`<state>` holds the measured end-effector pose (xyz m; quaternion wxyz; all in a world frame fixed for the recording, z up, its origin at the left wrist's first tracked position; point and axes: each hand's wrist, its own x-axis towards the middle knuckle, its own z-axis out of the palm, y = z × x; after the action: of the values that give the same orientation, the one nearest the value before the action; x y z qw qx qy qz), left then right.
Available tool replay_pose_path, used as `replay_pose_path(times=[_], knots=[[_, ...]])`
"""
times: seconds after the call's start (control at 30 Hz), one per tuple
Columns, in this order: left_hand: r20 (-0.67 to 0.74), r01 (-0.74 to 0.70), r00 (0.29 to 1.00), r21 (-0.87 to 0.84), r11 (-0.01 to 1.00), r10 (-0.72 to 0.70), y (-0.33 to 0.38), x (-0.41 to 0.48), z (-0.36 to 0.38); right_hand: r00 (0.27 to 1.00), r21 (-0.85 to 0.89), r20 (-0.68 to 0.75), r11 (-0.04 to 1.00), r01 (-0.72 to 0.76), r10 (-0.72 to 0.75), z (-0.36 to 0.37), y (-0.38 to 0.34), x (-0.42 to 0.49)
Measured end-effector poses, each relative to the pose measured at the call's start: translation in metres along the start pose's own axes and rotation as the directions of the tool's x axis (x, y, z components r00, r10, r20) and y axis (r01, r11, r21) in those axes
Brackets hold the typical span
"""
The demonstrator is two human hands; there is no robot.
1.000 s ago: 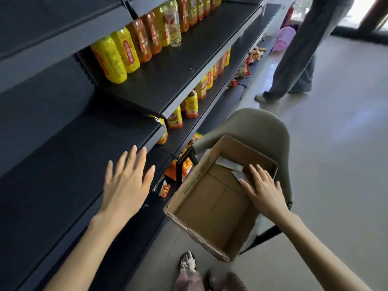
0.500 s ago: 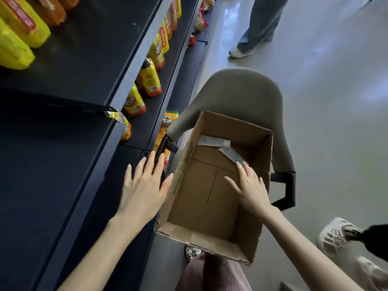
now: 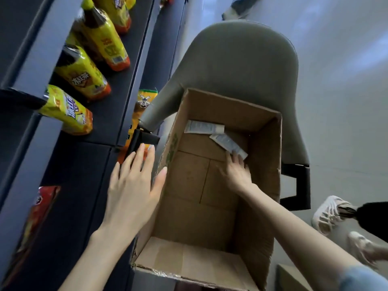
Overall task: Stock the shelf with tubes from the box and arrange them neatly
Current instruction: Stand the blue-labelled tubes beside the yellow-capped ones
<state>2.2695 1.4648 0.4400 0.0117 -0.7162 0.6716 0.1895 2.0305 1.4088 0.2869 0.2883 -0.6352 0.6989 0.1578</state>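
From my remote seat I saw the cardboard box [image 3: 190,260] standing open-topped on the seat of a grey chair [image 3: 241,66], just beside the dark shelf [image 3: 79,164]. Two flat white tubes lay on the box floor at its far end, the far tube [image 3: 204,127] against the back wall and the near tube [image 3: 227,143] slanting toward the right wall. My right hand [image 3: 237,175] was down inside the box, fingers straight and holding nothing, fingertips at the near tube's lower end; I could not tell whether they touched it. My left hand [image 3: 134,185] hung wide, fingers spread and holding nothing, outside the box's left wall, its thumb at the cardboard and its fingertips over the chair's black armrest [image 3: 139,141]. Yellow-labelled drink bottles [image 3: 80,73] stood in a row on the shelf.
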Motion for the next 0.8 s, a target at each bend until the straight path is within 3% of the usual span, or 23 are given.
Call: replay_pose_path(times=[0.23, 0.37, 0.47, 0.7, 0.8], knots=[[0.015, 0.08, 0.997, -0.091, 0.993, -0.078, -0.012, 0.015, 0.007, 0.985, 0.036, 0.067, 0.986, -0.161, 0.158, 0.013, 0.003, 0.063], [-0.02, 0.072, 0.997, -0.172, 0.982, -0.076, -0.009, 0.016, 0.009, 0.976, -0.029, -0.131, 0.983, -0.182, 0.177, 0.018, 0.007, 0.071], [-0.047, 0.062, 0.996, -0.247, 0.967, -0.076, 0.0, 0.018, 0.012, 0.967, -0.046, -0.17, 0.979, -0.199, 0.189, 0.02, 0.014, 0.078], [-0.071, 0.062, 0.993, -0.383, 0.922, -0.096, 0.015, 0.014, 0.017, 0.935, 0.369, -0.069, 0.88, -0.3, 0.348, 0.023, 0.018, 0.073], [-0.076, 0.081, 0.989, -0.447, 0.891, -0.128, 0.018, 0.01, 0.016, 0.934, 0.418, -0.124, 0.872, -0.256, 0.334, 0.02, 0.017, 0.061]])
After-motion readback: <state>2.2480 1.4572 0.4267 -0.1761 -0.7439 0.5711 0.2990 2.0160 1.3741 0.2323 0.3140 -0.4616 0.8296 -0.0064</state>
